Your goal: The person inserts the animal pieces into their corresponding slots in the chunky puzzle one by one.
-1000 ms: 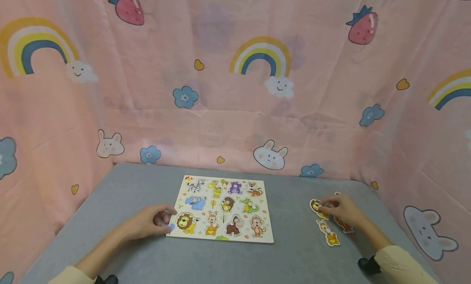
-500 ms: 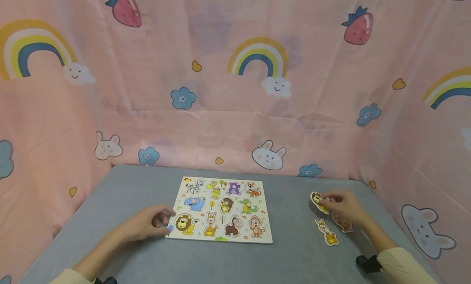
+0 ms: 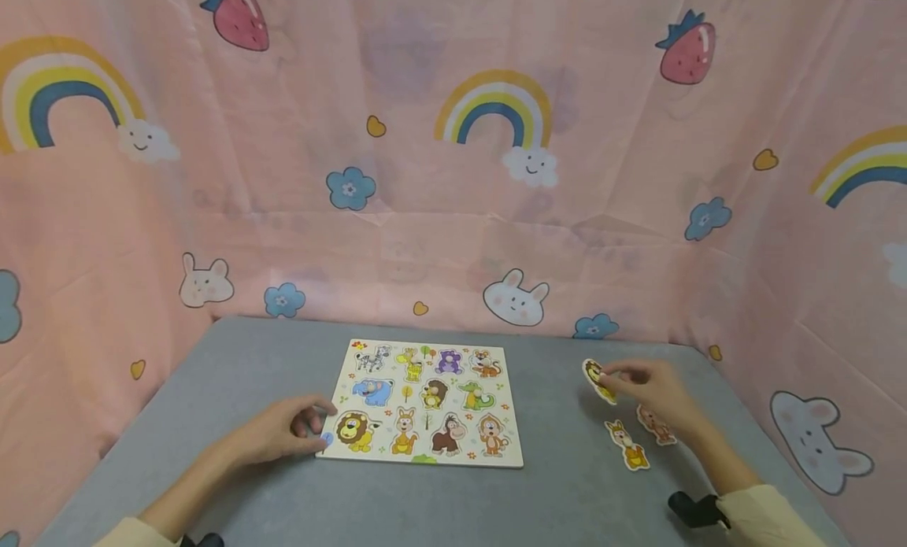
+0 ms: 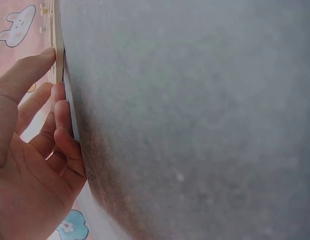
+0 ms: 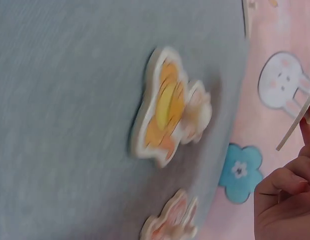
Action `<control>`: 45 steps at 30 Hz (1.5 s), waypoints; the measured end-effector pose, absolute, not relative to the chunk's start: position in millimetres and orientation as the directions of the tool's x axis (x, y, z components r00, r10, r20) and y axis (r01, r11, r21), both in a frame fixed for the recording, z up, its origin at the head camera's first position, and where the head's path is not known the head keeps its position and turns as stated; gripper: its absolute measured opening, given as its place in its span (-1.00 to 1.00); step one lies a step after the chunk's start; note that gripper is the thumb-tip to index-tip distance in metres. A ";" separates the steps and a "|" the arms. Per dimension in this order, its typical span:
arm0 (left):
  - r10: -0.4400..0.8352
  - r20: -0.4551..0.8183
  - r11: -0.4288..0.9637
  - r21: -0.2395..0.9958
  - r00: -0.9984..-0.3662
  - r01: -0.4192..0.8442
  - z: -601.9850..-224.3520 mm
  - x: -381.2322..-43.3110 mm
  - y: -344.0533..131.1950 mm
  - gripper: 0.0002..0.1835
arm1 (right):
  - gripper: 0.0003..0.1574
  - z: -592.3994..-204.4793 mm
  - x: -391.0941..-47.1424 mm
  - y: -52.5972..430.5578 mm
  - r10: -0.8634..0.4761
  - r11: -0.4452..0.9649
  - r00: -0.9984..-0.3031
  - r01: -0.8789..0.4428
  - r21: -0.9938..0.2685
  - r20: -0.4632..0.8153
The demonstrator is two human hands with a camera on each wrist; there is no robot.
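Note:
My right hand pinches a lion puzzle piece, held tilted above the table; the right wrist view shows this lion piece edge-on at the fingertips. Below it lie a kangaroo piece and a brown animal piece, partly overlapped by the hand. My left hand grips the left edge of a white animal puzzle board, thumb near the front corner and fingers curled. In the left wrist view the thumb presses the board's edge. Lion, kangaroo, gorilla and monkey pictures fill the board's front row.
The grey table carries the board left of centre and the loose pieces at right. A pink printed curtain rises behind the table and along both sides. Black wrist straps sit at the sleeves.
My right hand has lifted the lion piece off the table and moved it slightly left, uncovering more of the brown piece. The left hand keeps its place on the board.

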State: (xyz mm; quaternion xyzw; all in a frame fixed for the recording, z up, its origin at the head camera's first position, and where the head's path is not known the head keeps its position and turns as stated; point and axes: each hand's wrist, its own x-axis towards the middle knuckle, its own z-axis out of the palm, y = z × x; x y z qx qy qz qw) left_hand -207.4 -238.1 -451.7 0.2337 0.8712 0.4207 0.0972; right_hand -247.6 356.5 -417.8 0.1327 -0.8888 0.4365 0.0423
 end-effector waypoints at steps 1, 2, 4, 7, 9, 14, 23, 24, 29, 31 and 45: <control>0.490 0.027 0.537 0.778 -0.871 0.326 -451.6 -207.3 -238.0 -0.56 | -0.68 -417.8 -247.4 353.9 -0.208 0.574 -0.957 -0.288 -0.766 0.203; 0.491 0.029 0.537 0.777 -0.871 0.328 -451.6 -207.4 -237.9 -0.56 | -0.68 -417.6 -247.1 351.3 -0.212 0.567 -0.955 -0.292 -0.770 0.205; 0.492 0.031 0.537 0.776 -0.870 0.331 -451.7 -207.4 -237.8 -0.56 | -0.71 -417.9 -247.0 346.1 -0.216 0.546 -0.953 -0.297 -0.783 0.211; 0.492 0.036 0.536 0.775 -0.870 0.335 -451.9 -207.4 -237.6 -0.56 | -0.72 -419.5 -247.7 339.2 -0.219 0.522 -0.954 -0.293 -0.801 0.206; 0.491 0.037 0.538 0.773 -0.870 0.336 -452.0 -207.3 -237.5 -0.56 | -0.73 -420.6 -248.6 334.3 -0.220 0.514 -0.955 -0.288 -0.808 0.201; 0.486 0.032 0.541 0.774 -0.873 0.329 -451.9 -207.1 -237.0 -0.56 | -0.73 -421.3 -248.7 321.5 -0.232 0.543 -0.955 -0.287 -0.789 0.188; 0.485 0.032 0.551 0.765 -0.874 0.334 -451.0 -207.1 -236.2 -0.56 | -0.83 -426.2 -254.0 299.0 -0.311 0.485 -0.924 -0.354 -0.800 0.220; 0.486 0.033 0.550 0.765 -0.874 0.335 -451.1 -207.2 -236.1 -0.56 | -0.83 -427.1 -254.9 297.0 -0.314 0.482 -0.922 -0.361 -0.798 0.227; 0.490 0.041 0.544 0.766 -0.871 0.342 -451.2 -207.9 -235.7 -0.57 | -0.83 -430.1 -257.1 287.8 -0.328 0.486 -0.915 -0.376 -0.789 0.235; 0.490 0.044 0.544 0.765 -0.870 0.345 -451.0 -208.2 -235.6 -0.57 | -0.82 -430.2 -256.6 283.9 -0.337 0.481 -0.913 -0.378 -0.791 0.231; 0.498 0.043 0.549 0.758 -0.866 0.353 -450.4 -208.0 -235.6 -0.57 | -0.87 -436.2 -254.1 250.5 -0.409 0.407 -0.889 -0.380 -0.830 0.206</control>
